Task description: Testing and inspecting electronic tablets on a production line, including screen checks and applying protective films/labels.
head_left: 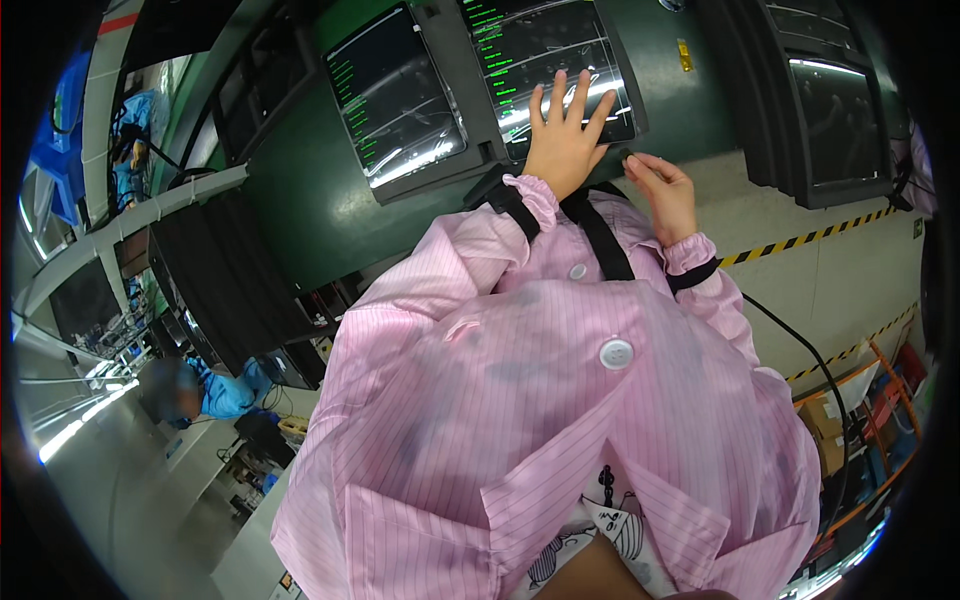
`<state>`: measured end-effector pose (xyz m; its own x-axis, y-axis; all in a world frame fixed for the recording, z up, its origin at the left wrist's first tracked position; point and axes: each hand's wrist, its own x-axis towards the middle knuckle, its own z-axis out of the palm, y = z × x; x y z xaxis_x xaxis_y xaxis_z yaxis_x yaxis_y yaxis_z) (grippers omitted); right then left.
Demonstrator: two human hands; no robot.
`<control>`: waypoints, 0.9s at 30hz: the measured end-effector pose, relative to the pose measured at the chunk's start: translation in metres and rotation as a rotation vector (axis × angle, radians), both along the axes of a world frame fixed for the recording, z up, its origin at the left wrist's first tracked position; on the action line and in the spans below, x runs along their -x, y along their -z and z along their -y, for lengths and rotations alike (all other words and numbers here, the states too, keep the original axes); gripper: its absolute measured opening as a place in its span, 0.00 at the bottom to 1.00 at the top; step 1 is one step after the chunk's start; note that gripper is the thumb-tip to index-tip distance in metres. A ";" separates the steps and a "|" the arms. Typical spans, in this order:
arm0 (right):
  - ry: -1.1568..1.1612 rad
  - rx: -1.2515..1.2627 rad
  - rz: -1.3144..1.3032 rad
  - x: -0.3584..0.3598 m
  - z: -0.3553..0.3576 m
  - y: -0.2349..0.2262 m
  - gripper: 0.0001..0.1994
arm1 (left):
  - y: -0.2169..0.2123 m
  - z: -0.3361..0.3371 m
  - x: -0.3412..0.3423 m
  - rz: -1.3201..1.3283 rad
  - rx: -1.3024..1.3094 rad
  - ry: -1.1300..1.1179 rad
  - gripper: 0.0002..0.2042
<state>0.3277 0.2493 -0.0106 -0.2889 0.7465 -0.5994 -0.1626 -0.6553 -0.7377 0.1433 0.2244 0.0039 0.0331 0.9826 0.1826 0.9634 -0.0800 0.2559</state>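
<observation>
1. Spreading its fingers, the left hand lay palm down over the lower part of the nearer screen; whether the palm pressed the glass could not be told.
2. Just right of that screen's lower corner, the right hand had its thumb and index finger pinched on a small dark piece, too small to identify. The two hands were apart.
3. Black bands circled both wrists, over the cuffs of a pink striped coat, and a black cord curved down beside the right sleeve.
4. The nearer screen, dark with lines of green text, sat in a black frame on a green surface. A second screen with similar text stood to its left, and a yellow label lay to its right.
5. Farther right stood a black-framed device with a dark panel.
6. Beyond, yellow-and-black tape marked the floor near an orange rack with cardboard boxes; at far left was a co-worker in blue.
</observation>
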 end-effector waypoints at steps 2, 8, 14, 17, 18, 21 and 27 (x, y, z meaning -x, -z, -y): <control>0.032 0.000 -0.025 0.001 0.000 0.000 0.13 | 0.000 0.001 0.000 0.004 -0.006 0.002 0.41; -0.027 0.032 0.083 0.003 -0.006 -0.002 0.11 | 0.000 0.000 -0.001 0.014 -0.005 0.001 0.40; 0.066 0.039 -0.003 0.013 -0.001 0.003 0.11 | 0.001 0.001 0.000 0.001 0.013 0.004 0.41; 0.082 0.052 -0.043 0.014 -0.004 0.004 0.11 | -0.011 0.004 -0.001 0.153 0.007 0.017 0.42; 0.060 -0.008 0.035 0.011 -0.007 0.002 0.11 | -0.014 0.004 0.000 0.129 0.052 0.037 0.43; -0.030 -0.352 0.258 -0.007 -0.015 0.008 0.12 | -0.006 0.004 0.000 0.140 0.049 0.048 0.41; -0.265 -0.896 0.432 -0.003 -0.032 -0.007 0.17 | 0.006 -0.007 -0.001 -0.011 -0.082 0.084 0.32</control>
